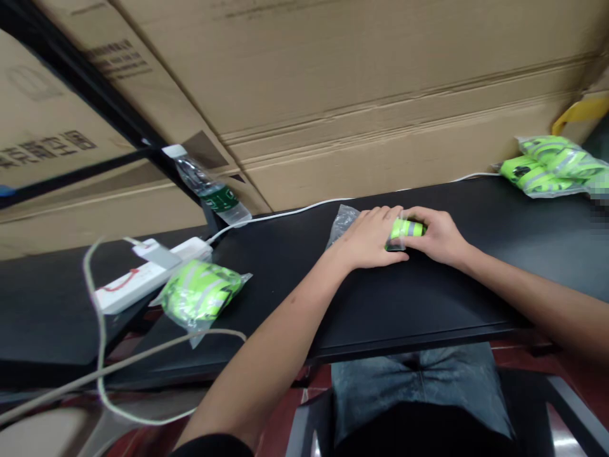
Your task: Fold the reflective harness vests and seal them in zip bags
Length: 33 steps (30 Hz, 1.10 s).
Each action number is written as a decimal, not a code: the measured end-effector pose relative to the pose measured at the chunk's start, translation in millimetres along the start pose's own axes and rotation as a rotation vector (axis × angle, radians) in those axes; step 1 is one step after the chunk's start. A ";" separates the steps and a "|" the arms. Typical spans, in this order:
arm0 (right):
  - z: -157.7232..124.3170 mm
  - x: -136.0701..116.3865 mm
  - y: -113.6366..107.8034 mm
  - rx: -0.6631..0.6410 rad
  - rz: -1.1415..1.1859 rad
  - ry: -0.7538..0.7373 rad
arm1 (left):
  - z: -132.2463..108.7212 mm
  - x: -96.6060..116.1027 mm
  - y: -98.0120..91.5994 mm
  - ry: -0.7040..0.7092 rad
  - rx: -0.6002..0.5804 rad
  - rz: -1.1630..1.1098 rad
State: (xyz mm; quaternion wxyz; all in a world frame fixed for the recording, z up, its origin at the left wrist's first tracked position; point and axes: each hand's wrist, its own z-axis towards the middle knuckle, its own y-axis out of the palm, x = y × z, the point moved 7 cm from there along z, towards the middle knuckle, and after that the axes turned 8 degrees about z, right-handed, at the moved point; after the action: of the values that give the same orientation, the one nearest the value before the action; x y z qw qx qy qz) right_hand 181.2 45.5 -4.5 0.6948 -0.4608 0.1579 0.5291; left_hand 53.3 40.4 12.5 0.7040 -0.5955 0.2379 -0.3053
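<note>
On the black table (380, 311), a folded fluorescent yellow-green item with a grey reflective stripe, like a reflective vest (408, 230), lies between my hands. My left hand (373, 238) rests over a clear plastic bag (343, 222), fingers wrapped across it and the near end of the vest. From the other side, my right hand (440, 235) grips the vest's right end between thumb and fingers. The vest appears partly inside the bag; how far is hidden under my left hand.
Left on the table is a bagged fluorescent bundle (202, 293), beside a white power strip (152, 276) and cables. A plastic bottle (209, 184) leans against the large cardboard boxes (380, 82). More bagged bundles (554, 166) lie at the far right.
</note>
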 end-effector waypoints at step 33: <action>-2.1 -85.8 -9.6 0.021 0.034 -0.638 | -4.7 -23.1 -39.9 -0.098 0.473 -0.904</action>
State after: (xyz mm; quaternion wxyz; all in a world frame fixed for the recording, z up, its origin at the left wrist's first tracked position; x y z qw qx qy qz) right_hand 156.8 -6.9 59.6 0.7050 -0.2618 -0.0551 0.6568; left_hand 28.0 49.5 50.3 0.6276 -0.4767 -0.1520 -0.5964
